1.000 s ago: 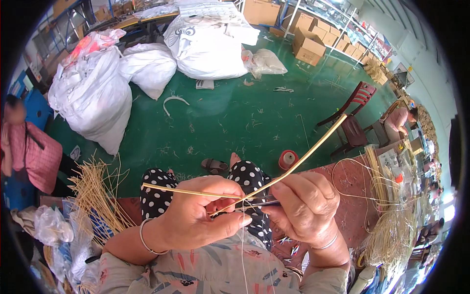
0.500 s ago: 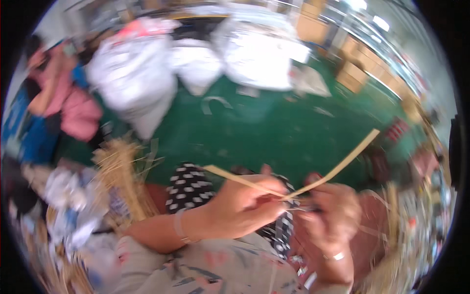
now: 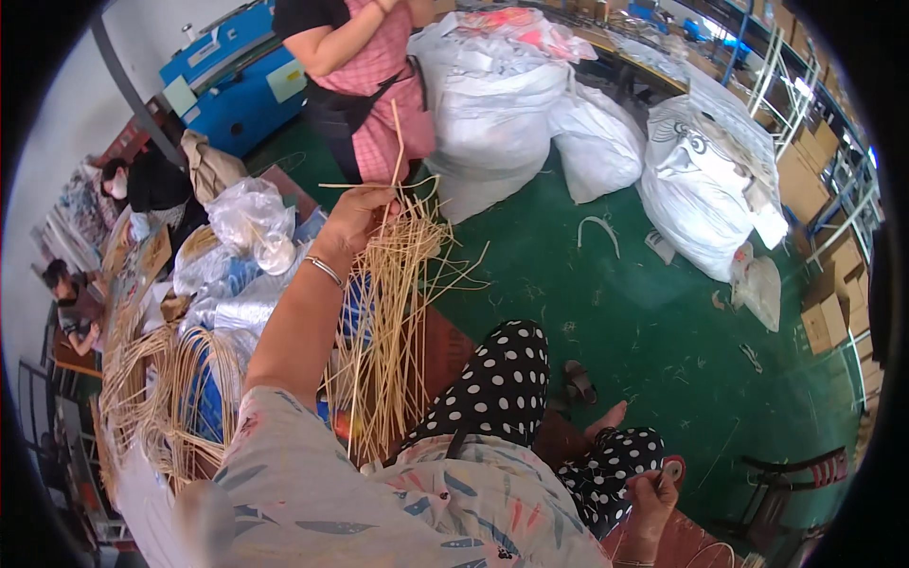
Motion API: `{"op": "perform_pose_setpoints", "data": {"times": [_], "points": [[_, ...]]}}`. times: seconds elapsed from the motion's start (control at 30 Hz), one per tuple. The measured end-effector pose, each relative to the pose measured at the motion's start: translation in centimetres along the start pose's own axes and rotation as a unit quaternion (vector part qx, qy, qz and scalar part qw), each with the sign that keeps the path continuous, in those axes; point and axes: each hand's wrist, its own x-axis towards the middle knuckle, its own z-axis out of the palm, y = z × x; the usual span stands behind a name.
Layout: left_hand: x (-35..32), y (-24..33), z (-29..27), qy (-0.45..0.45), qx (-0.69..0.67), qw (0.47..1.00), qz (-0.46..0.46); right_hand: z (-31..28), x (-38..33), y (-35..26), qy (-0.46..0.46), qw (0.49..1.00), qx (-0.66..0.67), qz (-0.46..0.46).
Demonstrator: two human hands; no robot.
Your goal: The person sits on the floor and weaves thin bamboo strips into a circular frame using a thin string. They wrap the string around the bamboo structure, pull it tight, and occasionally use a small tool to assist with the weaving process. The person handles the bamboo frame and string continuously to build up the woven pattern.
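My left hand (image 3: 357,216) reaches out to the top of a loose bundle of thin straw-coloured cane strips (image 3: 388,331) at my left side. Its fingers are closed on a pale strip (image 3: 397,142) that stands up above the bundle; another lies crosswise at the fingertips. By my right knee, my right hand (image 3: 651,500) is closed near a small round reddish thing with a grey middle (image 3: 673,470). Whether that thing is held or only lies behind the fingers, I cannot tell. Dotted black trousers (image 3: 492,379) cover my lap between the hands.
Coiled cane (image 3: 194,398) and plastic bags (image 3: 251,222) lie at the left. A person in a pink checked apron (image 3: 393,123) stands ahead. Large white sacks (image 3: 502,123) stand on the green floor (image 3: 606,275). A dark chair (image 3: 791,483) is at the right.
The view has turned left. My hands, together over my lap with a bent flat strip before, are now apart: the left at the cane bundle, the right low by my knee.
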Motion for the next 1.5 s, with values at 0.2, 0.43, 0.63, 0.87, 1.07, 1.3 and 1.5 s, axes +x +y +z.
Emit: {"op": "perform_pose_setpoints", "data": {"times": [0.2, 0.43, 0.63, 0.87, 1.07, 1.3, 1.5], "points": [[2.3, -8.0, -13.5, 0.316, 0.554, 0.77, -0.023, -1.5, 1.0, 5.5, -0.005, 0.997, -0.047, 0.064], [-0.6, -19.0, -13.9, 0.13, 0.325, 0.937, 0.012, -2.3, -2.5, 8.6, -0.004, 0.98, -0.089, 0.18], [-4.3, -25.2, 1.1, -0.142, 0.397, 0.906, -0.027, -1.8, -5.4, 10.0, 0.099, 0.981, -0.16, 0.04], [-6.0, -25.7, 10.8, -0.303, 0.546, 0.778, 0.071, -3.9, -8.3, 11.7, 0.191, 0.977, -0.078, 0.062], [-5.1, -26.2, 12.3, -0.336, 0.645, 0.678, 0.108, -7.4, -10.5, 14.7, 0.217, 0.96, -0.138, 0.106], [-6.1, -23.3, 9.2, -0.308, 0.734, 0.596, 0.108, -10.0, -12.0, 14.4, 0.045, 0.986, 0.06, 0.148], [-12.7, -21.1, 4.7, -0.255, 0.791, 0.554, 0.046, -10.6, -12.2, 13.2, -0.087, 0.98, 0.003, 0.176]]}}
